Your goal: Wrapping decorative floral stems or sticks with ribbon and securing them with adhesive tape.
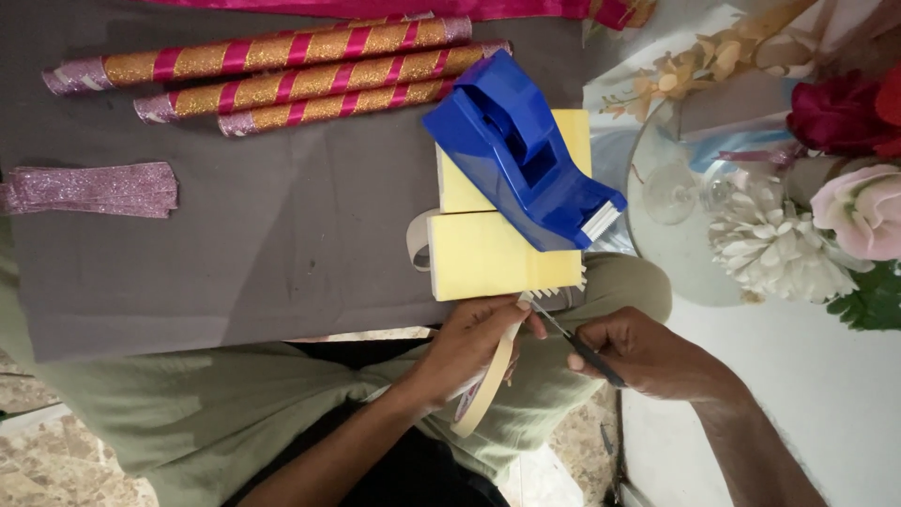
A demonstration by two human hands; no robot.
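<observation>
Three rolled sticks point(282, 80), wound in gold glitter with pink stripes and capped in pale purple glitter, lay side by side on the dark grey cloth point(235, 244). One flat purple glitter strip point(94, 190) lay apart from them near the cloth's edge. Two pale yellow blocks point(488, 253) sat touching each other, and one blue tape dispenser point(521, 155) rested tilted across both.

The left hand point(469, 347) was closed around one roll of cream tape point(488, 390), the thumb and fingers pinching the free end near the yellow block's corner. The right hand point(648, 355) gripped a small pair of scissors point(577, 343) by dark handles, the thin blades pointing toward the pinched tape end. Whether the blades were touching the tape was hard to tell, as the fingers crowded that spot. A few short cut pieces seemed to stick out along the lower block's edge beside the hands.

Beside the blocks stood a round glass table top point(676, 253) carrying one clear stemmed glass point(671, 192). Artificial flowers crowded its far side: one white bloom point(774, 244), one pale pink rose point(863, 211) and one dark red rose point(835, 113), with green leaves point(873, 296) below. A band of bright pink fabric point(375, 7) ran along the cloth's far edge. The person's olive-green garment point(188, 413) filled the space beneath the cloth and both forearms.
</observation>
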